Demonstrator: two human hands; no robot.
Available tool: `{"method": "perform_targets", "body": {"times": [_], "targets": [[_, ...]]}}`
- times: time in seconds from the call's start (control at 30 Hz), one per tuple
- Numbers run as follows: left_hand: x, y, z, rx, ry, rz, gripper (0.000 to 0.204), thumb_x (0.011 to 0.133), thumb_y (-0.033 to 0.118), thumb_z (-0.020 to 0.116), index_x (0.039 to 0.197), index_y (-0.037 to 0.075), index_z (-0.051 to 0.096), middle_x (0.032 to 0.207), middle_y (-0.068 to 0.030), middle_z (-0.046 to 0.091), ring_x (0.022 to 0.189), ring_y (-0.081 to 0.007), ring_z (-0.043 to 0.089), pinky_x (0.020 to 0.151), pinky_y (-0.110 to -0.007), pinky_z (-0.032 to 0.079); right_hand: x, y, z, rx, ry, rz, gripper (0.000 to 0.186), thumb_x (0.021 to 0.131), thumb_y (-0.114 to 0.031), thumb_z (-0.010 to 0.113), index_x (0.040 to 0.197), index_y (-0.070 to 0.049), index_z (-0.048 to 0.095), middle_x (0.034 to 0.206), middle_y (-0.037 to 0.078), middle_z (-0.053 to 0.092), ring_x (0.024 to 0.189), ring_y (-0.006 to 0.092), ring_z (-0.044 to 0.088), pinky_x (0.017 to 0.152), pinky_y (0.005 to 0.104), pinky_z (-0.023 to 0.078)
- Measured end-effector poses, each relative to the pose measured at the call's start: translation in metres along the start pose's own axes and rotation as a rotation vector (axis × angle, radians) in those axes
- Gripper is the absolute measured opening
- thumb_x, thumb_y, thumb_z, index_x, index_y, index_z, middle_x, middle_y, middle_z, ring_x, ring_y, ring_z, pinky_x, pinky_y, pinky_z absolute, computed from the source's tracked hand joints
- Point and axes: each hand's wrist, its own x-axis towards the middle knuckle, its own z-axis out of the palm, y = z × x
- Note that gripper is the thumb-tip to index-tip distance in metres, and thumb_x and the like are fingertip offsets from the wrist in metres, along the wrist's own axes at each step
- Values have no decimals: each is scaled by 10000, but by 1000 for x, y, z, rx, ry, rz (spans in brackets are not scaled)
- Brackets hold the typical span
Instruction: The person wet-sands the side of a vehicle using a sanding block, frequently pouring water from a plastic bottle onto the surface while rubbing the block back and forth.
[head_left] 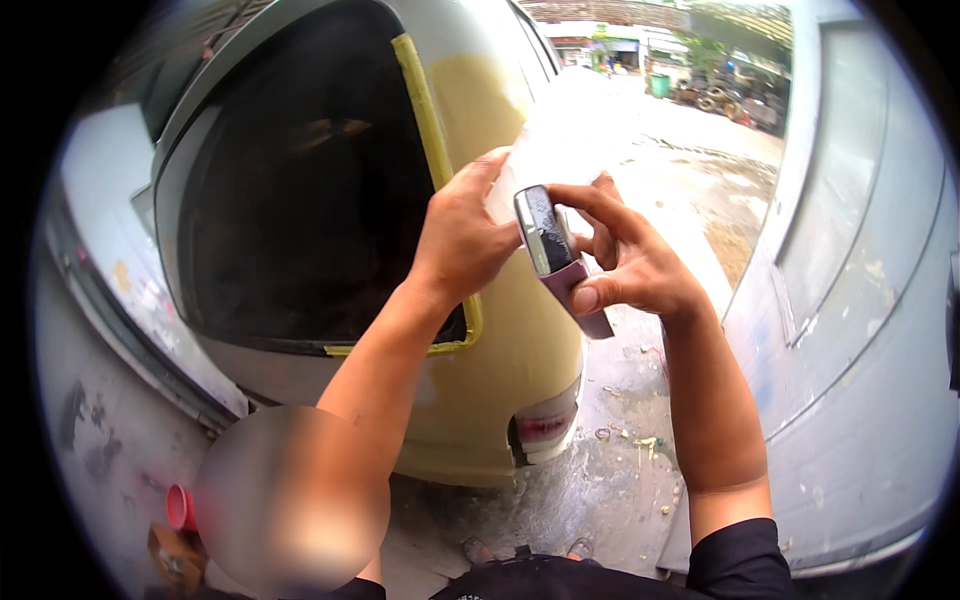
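Note:
My right hand (640, 250) grips a narrow sanding block (550, 240), dark grey and silver with a mauve strip that looks like sandpaper at its lower end. Its thumb presses on the mauve strip and a finger curls over the upper end. My left hand (460, 225) is raised beside the block, fingers bent and thumb close to the block's edge. Glare washes out the pale patch at its fingertips, so I cannot tell what it holds. Both hands are in front of the rear corner of a vehicle (500, 400) with yellowish patches on its bodywork.
Yellow masking tape (425, 110) edges the dark rear window (300, 180). Below is a red tail lamp (545, 428). A grey metal panel (850, 300) stands at right. A red cup (180, 507) is at lower left. Scraps (650, 442) lie on the wet floor. A blurred round patch hides the lower left.

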Motion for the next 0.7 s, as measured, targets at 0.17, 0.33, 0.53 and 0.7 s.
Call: {"method": "perform_targets", "body": {"times": [0.17,0.33,0.53,0.7], "targets": [[13,1,12,162,34,25,741,847,256,774,1438,-68,466,1326,-255,613,1223,-350,619,1031,-377,486,23,-14,-21,59,-21,-76,1130,526,-524,972,1410,24,530,1272,122,433,1270,274,450,1062,380,369],[40,-1,-2,-101,-107,-29,792,876,273,795,1483,-62,412,1391,-254,580,1259,-301,609,1047,-329,467,44,-21,-43,111,-102,-110,1076,579,-425,980,1426,36,502,1305,99,403,1219,255,513,997,342,433],[25,-31,32,369,173,93,953,944,544,632,1534,-97,245,1580,-318,290,1496,-427,263,1222,-445,237,84,-9,-59,-112,205,-358,849,647,-374,964,1328,-21,600,1219,155,403,1188,286,546,935,388,575],[-11,-76,82,1120,194,13,1007,963,604,526,1558,-107,134,1635,-334,79,1527,-493,59,1236,-560,93,144,-28,-71,-5,277,-518,810,746,-267,910,1400,3,514,1183,211,630,1049,255,649,964,372,531]]}}
